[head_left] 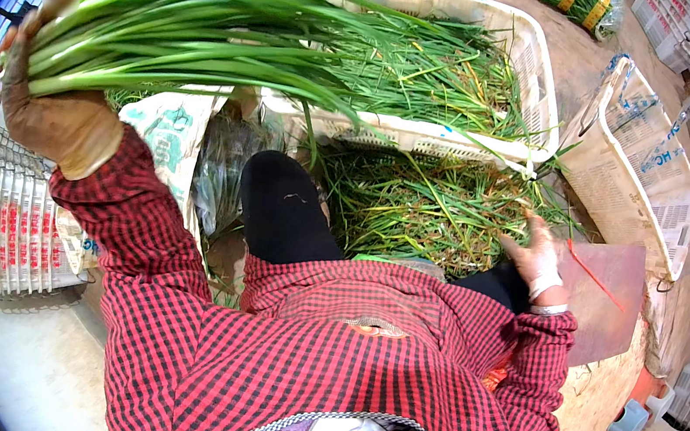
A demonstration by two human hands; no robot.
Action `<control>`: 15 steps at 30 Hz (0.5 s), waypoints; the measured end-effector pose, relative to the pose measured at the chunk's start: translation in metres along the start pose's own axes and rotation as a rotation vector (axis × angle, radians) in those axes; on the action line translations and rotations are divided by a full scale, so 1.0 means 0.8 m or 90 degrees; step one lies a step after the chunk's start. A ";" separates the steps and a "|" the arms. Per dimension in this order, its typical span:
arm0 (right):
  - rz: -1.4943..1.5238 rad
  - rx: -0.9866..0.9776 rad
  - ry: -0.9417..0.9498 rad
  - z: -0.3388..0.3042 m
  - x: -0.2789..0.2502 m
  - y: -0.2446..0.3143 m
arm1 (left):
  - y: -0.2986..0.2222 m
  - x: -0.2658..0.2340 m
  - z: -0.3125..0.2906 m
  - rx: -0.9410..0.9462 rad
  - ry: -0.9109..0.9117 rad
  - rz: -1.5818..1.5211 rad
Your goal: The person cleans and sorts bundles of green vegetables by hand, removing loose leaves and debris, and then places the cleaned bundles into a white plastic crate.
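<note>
My left hand (pixel 62 123), in a tan-brown glove, is raised at the far left and closed round the white stem ends of a large bunch of garlic chives (pixel 202 41). The long green leaves fan out to the right, over part of a white plastic crate (pixel 545 98). Loose chive leaves (pixel 437 65) lie in that crate, some of them yellowed. Low on the right, my right hand (pixel 535 258) is at the edge of a heap of chive scraps (pixel 416 212) before my lap. Its thumb stands apart from the fingers, and I see nothing held in it.
A flat brownish board (pixel 601 309) with a red string (pixel 597 276) lies right of my right hand. Beyond it stands a pale open crate (pixel 646 174). Stacked white crates (pixel 23 214) stand at left. A tied green bundle (pixel 578 1) is at the far right.
</note>
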State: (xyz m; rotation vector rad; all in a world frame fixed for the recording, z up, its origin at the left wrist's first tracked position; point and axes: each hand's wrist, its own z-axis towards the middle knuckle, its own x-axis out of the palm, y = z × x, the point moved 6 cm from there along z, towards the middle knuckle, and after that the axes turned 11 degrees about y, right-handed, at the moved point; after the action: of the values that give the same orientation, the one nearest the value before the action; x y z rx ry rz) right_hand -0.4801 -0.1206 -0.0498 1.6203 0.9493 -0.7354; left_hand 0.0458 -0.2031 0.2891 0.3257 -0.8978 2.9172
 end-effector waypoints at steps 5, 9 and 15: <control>0.689 -0.130 0.200 0.024 0.022 0.115 | 0.081 0.179 -0.106 0.198 0.476 0.185; 0.971 -0.118 0.294 0.029 0.059 0.144 | 0.122 0.283 -0.294 0.255 0.813 0.269; 0.972 0.006 0.343 0.050 0.117 0.109 | 0.136 0.275 -0.451 0.126 1.084 0.178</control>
State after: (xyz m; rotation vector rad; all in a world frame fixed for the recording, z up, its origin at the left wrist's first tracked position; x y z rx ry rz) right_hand -0.3576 -0.1495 -0.0969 1.9938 -0.1522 0.7641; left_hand -0.2479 -0.0882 -0.0127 -1.9766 -0.2704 2.1165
